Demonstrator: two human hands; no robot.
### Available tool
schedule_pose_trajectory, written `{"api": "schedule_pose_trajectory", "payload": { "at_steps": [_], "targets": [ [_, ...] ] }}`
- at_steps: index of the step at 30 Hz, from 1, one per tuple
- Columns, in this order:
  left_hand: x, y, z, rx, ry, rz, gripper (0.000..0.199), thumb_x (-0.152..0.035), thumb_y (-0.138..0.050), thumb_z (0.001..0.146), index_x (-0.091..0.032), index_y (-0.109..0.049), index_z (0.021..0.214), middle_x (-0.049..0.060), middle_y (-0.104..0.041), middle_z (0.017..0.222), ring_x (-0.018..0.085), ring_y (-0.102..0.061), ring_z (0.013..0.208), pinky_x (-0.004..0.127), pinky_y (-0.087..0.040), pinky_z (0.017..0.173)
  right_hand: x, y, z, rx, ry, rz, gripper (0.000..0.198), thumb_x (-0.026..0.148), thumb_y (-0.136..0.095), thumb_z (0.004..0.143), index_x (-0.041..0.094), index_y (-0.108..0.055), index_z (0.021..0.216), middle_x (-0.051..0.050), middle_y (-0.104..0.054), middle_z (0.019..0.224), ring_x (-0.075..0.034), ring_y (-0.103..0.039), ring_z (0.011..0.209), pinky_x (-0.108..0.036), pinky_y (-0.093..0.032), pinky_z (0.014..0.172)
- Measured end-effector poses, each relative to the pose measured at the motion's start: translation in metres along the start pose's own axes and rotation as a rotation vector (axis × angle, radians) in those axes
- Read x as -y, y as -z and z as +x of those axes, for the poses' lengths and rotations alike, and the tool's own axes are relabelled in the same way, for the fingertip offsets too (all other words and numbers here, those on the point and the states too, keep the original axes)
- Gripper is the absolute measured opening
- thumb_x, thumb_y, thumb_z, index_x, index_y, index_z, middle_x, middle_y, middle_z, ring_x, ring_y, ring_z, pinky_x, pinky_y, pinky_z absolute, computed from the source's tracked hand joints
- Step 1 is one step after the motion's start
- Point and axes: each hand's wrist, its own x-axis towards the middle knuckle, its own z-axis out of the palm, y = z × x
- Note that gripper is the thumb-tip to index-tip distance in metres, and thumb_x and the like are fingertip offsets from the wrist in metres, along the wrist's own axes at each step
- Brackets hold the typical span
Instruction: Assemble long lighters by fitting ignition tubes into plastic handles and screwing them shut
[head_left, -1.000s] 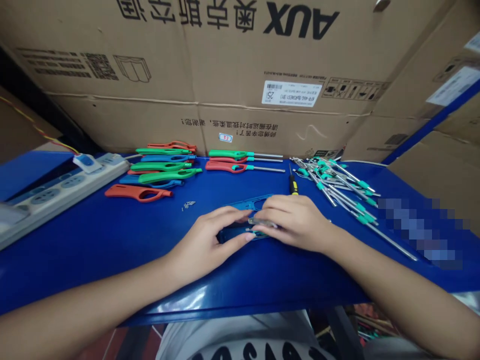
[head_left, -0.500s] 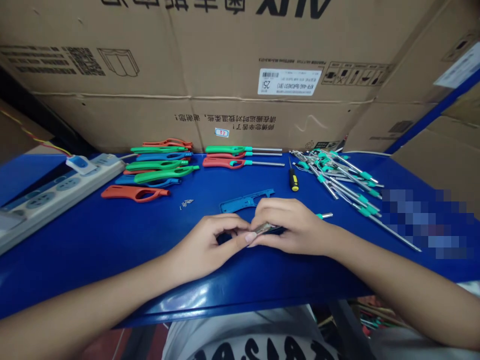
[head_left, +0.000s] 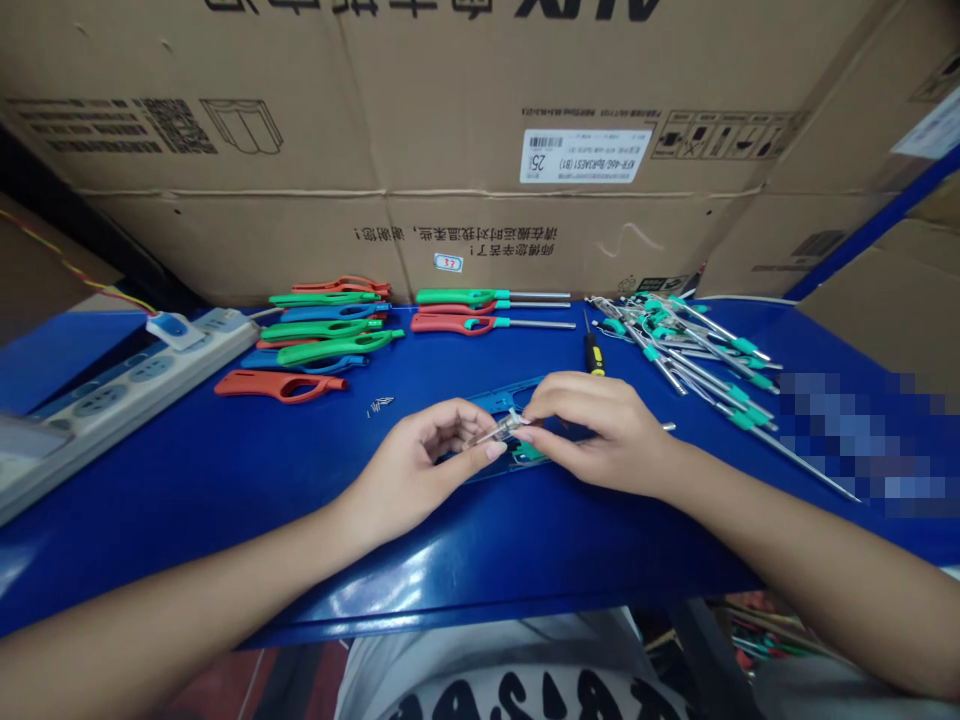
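Between my hands is a small clear fuel tank (head_left: 504, 428) of a lighter, tilted, its left part hidden by fingers. My left hand (head_left: 416, 475) closes around its body, thumb along the near side. The fingertips of my right hand (head_left: 611, 430) pinch at the tank's right end, by a pale fitting. Beneath my fingers, one blue lighter handle half (head_left: 491, 402) lies on the table. A second blue handle half (head_left: 487, 474) lies nearer to me, with a green part (head_left: 529, 452) on it. A metal tube tip (head_left: 668, 427) shows past my right hand.
Several coloured handle shells (head_left: 281, 385) lie at the left, beside a power strip (head_left: 142, 375). Small screws (head_left: 381, 404) sit in a pile. Lighters with tubes (head_left: 454, 323) lie at the back, a screwdriver (head_left: 594, 355) right of them, then heaped metal tubes (head_left: 694, 360). Cardboard (head_left: 450, 150) stands behind.
The clear tank has been raised and tilted between my hands. My right fingers have shifted to its end, and the lower blue handle half and green part now show. The view has shifted slightly.
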Motion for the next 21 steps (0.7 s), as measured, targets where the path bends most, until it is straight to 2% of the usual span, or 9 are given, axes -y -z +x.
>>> {"api": "schedule_pose_trajectory", "payload": {
  "at_steps": [6, 11, 17, 21],
  "targets": [
    [0.0006, -0.0012, -0.0042, 0.059, -0.057, 0.045, 0.013, -0.023, -0.071, 0.089, -0.017, -0.072, 0.100, 0.004, -0.075, 0.099, 0.016, -0.069, 0.090, 0.028, -0.056, 0.085, 0.0046, 0.0034, 0.0007, 0.039, -0.014, 0.007, 0.006, 0.023, -0.063, 0.095, 0.018, -0.067, 0.095, -0.006, -0.070, 0.087, -0.015, -0.064, 0.080, -0.028, -0.051, 0.072],
    [-0.0005, -0.0005, -0.0050, 0.068, -0.089, 0.136, 0.014, -0.024, -0.071, 0.090, -0.018, -0.075, 0.102, 0.004, -0.076, 0.099, 0.016, -0.070, 0.089, 0.026, -0.055, 0.082, 0.0054, 0.0050, 0.0007, 0.069, 0.000, 0.001, 0.009, 0.025, -0.061, 0.097, 0.019, -0.068, 0.096, -0.006, -0.071, 0.089, -0.015, -0.066, 0.082, -0.028, -0.052, 0.074],
    [-0.0074, 0.0004, -0.0034, 0.180, -0.017, 0.073, 0.020, -0.028, -0.060, 0.098, -0.017, -0.077, 0.098, 0.005, -0.076, 0.095, 0.016, -0.070, 0.087, 0.026, -0.056, 0.080, 0.0043, 0.0037, 0.0007, 0.065, 0.067, 0.013, 0.010, 0.025, -0.063, 0.097, 0.018, -0.070, 0.098, -0.006, -0.072, 0.088, -0.015, -0.066, 0.080, -0.028, -0.053, 0.074],
    [-0.0092, 0.0025, -0.0026, 0.198, 0.005, 0.010, 0.018, -0.032, -0.065, 0.094, -0.017, -0.076, 0.095, 0.005, -0.076, 0.091, 0.016, -0.070, 0.083, 0.027, -0.057, 0.078, 0.0043, 0.0064, 0.0019, 0.061, 0.049, 0.106, 0.009, 0.026, -0.064, 0.097, 0.019, -0.069, 0.098, -0.005, -0.072, 0.087, -0.013, -0.066, 0.082, -0.026, -0.053, 0.076]
  ]
}}
